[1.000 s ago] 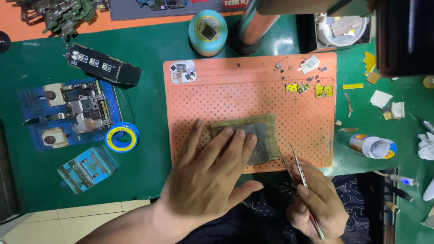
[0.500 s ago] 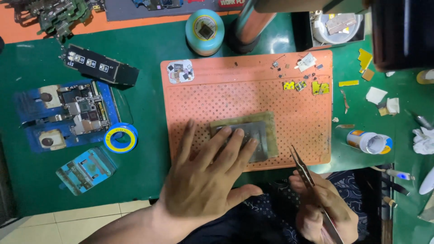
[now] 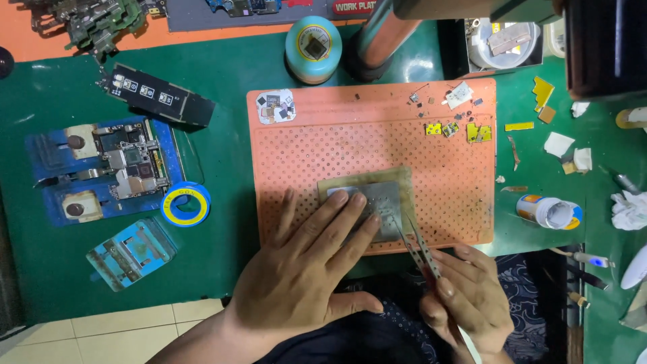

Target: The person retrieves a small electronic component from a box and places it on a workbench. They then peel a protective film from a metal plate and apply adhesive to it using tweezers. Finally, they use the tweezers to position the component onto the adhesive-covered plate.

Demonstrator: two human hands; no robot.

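Observation:
My left hand (image 3: 303, 273) lies flat, fingers spread, pressing on a grey metal stencil plate (image 3: 377, 199) that rests on a yellowish sheet (image 3: 397, 176) on the orange perforated mat (image 3: 323, 148). My right hand (image 3: 468, 303) grips metal tweezers (image 3: 414, 246), whose tips touch the stencil just right of my left fingertips. Part of the stencil is hidden under my fingers.
A circuit board in a blue holder (image 3: 108, 168), a roll of yellow tape (image 3: 185, 204), a light-blue jig (image 3: 131, 251), a black strip (image 3: 158, 93), a teal round tin (image 3: 312, 39), small yellow chips (image 3: 465, 130), a small open jar (image 3: 549, 211) and crumpled tissue (image 3: 630, 209) lie on the green bench.
My right hand has brought the tweezers up and forward, so their tips now meet the stencil. My left hand has kept pressing on the plate.

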